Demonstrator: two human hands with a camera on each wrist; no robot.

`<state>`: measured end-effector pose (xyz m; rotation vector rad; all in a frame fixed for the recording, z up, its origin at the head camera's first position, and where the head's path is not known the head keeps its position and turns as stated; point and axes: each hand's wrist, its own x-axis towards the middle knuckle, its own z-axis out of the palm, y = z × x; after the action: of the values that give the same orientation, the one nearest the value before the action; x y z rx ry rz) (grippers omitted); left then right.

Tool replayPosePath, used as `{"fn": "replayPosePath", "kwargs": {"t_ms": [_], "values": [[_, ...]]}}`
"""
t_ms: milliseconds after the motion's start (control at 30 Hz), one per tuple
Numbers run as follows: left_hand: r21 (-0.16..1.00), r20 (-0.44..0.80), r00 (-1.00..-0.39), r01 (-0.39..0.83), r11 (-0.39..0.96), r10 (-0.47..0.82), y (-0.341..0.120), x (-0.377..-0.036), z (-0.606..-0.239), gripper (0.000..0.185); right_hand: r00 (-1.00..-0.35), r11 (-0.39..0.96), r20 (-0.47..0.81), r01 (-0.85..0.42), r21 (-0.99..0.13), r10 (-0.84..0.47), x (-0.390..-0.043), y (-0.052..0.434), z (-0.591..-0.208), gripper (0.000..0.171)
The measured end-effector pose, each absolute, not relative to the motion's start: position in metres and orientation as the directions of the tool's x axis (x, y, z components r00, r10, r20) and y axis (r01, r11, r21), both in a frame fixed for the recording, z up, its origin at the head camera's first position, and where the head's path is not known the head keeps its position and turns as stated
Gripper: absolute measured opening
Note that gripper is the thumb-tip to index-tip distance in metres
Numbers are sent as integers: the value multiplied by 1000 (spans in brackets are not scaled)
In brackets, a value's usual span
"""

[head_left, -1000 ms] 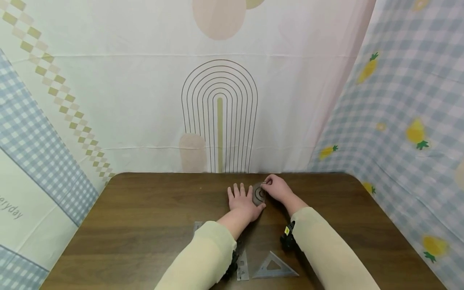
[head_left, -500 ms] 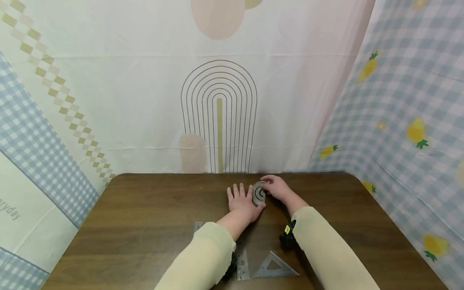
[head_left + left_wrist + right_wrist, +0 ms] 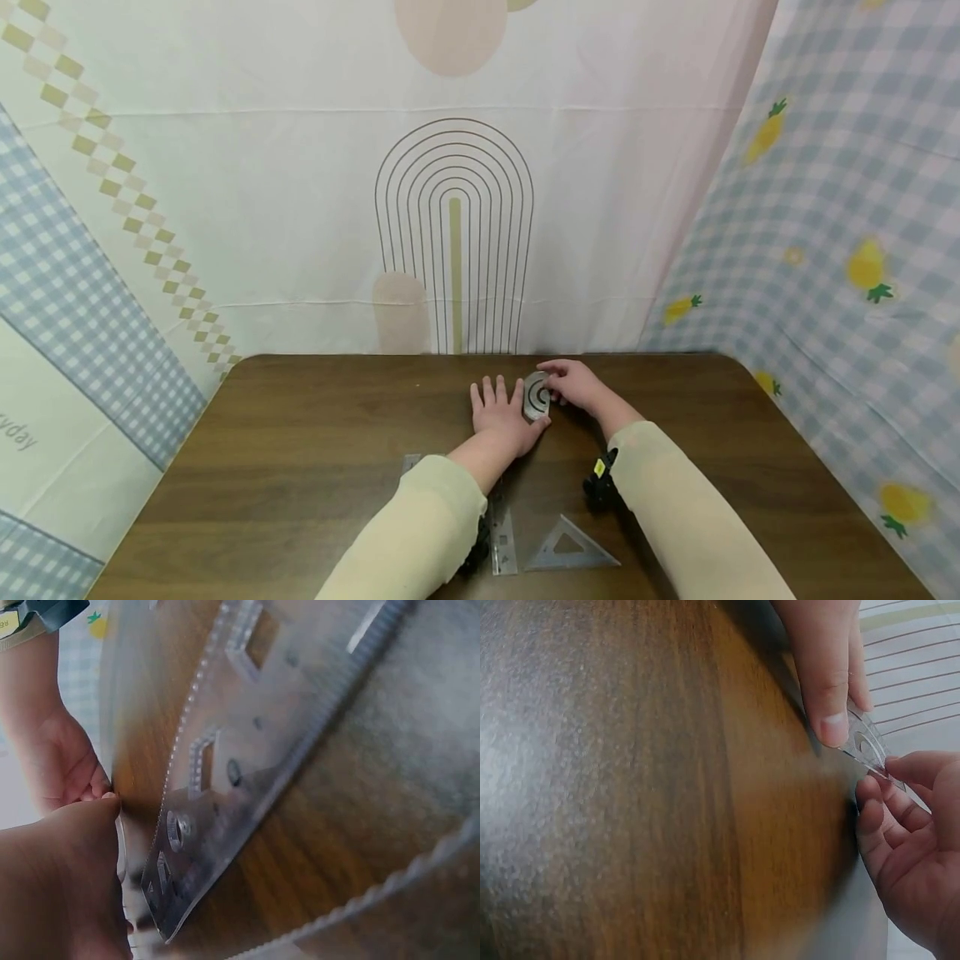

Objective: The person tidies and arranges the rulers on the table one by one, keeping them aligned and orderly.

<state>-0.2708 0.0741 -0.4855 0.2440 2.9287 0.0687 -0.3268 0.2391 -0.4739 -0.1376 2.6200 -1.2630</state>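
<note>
A small clear protractor with curved cut-outs is near the table's far edge. My left hand rests on the table with its fingers spread, the protractor between its index finger and thumb. At the protractor's right side, my right hand pinches its edge between thumb and fingers. From the right wrist, the left thumb shows against the protractor, and the right hand grips the nearer end. The left wrist view has the left hand close up, its fingers mostly hidden.
On the brown wooden table lie a clear set square and a clear ruler near the left forearm. Another clear piece is partly under the left sleeve. Patterned cloth hangs behind the table.
My right hand's fingers have shifted slightly along the protractor's edge, and the protractor has turned a little and looks brighter. The left hand has stayed in place.
</note>
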Motion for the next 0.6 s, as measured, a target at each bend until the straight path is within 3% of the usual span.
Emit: {"fn": "replayPosePath", "kwargs": {"t_ms": [600], "values": [[59, -143, -965, 215, 975, 222, 72, -266, -487, 87, -958, 414, -224, 133, -901, -180, -318, 252, -479, 41]]}}
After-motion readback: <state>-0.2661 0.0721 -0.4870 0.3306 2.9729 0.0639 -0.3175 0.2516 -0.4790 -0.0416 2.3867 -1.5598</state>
